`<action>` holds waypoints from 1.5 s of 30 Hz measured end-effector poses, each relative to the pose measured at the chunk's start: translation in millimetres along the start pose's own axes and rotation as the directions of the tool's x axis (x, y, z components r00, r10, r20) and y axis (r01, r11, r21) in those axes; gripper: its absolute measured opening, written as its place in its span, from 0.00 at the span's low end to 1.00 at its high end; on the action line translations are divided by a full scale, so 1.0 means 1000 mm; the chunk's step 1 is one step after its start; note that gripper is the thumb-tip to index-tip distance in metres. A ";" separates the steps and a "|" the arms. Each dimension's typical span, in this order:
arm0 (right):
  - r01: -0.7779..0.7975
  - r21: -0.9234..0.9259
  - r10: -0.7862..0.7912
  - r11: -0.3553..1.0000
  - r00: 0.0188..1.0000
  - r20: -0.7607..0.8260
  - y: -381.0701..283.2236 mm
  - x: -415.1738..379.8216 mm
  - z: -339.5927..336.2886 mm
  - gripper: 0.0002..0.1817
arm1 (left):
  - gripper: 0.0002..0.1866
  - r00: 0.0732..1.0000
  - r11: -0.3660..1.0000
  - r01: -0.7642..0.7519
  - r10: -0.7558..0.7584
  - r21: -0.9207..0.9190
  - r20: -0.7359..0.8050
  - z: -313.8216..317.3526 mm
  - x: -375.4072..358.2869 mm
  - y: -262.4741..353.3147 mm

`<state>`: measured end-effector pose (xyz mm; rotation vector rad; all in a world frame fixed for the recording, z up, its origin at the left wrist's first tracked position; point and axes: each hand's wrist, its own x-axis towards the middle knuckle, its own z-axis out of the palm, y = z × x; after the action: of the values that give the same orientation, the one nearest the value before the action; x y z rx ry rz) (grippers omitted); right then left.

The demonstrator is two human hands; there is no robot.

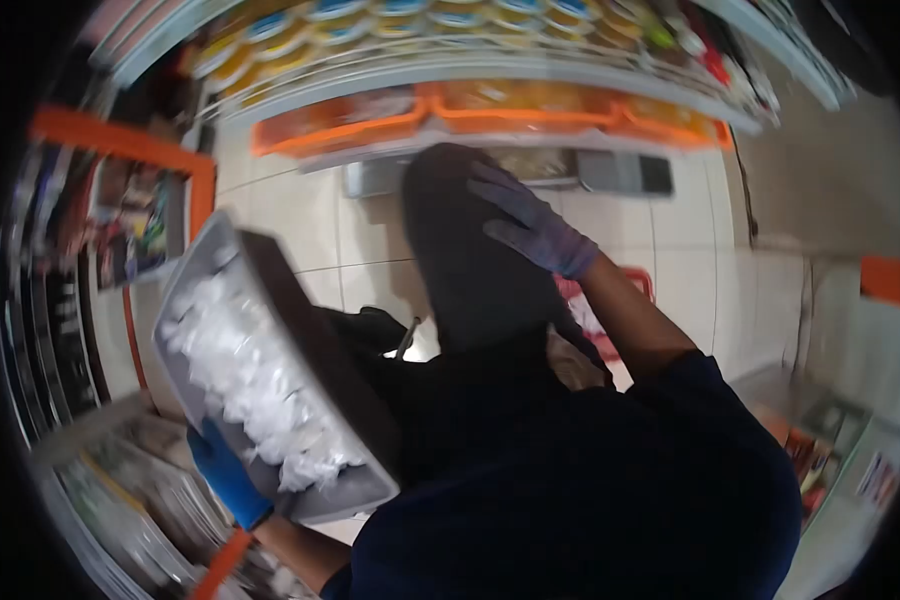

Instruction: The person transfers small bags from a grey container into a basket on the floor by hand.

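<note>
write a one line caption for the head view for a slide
In a shop aisle, the left hand in a blue glove holds a tilted grey bin of white wrappers while the right hand presses a dark bag.

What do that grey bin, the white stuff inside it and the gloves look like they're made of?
The grey bin looks like rigid moulded plastic: smooth matte walls, rounded rim. The white stuff seems to be crinkled, translucent plastic wrap or bags; blur leaves this open. The blue glove and the greyish-purple glove look like thin, snug rubber or nitrile.
</note>
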<state>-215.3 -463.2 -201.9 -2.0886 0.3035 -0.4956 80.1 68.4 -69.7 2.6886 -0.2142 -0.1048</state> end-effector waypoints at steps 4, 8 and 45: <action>-0.541 0.385 0.609 0.748 0.789 -0.076 0.080 -0.092 0.034 0.31 | 0.33 0.994 0.994 -0.064 0.071 0.083 -0.083 -0.020 0.013 -0.050; -0.891 -0.150 0.902 0.429 0.430 0.027 0.219 -0.207 0.099 0.45 | 0.32 0.989 0.984 0.126 -0.115 0.127 -0.092 -0.038 0.006 -0.023; -0.990 -0.037 0.784 0.134 0.083 0.615 0.259 -0.352 0.066 0.50 | 0.37 0.998 0.931 0.050 -0.034 0.362 -0.052 -0.016 0.018 0.085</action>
<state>-502.8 -411.4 -533.6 -1.0930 1.0419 0.7775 87.9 -3.3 -19.1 3.0624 -0.1765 -0.0183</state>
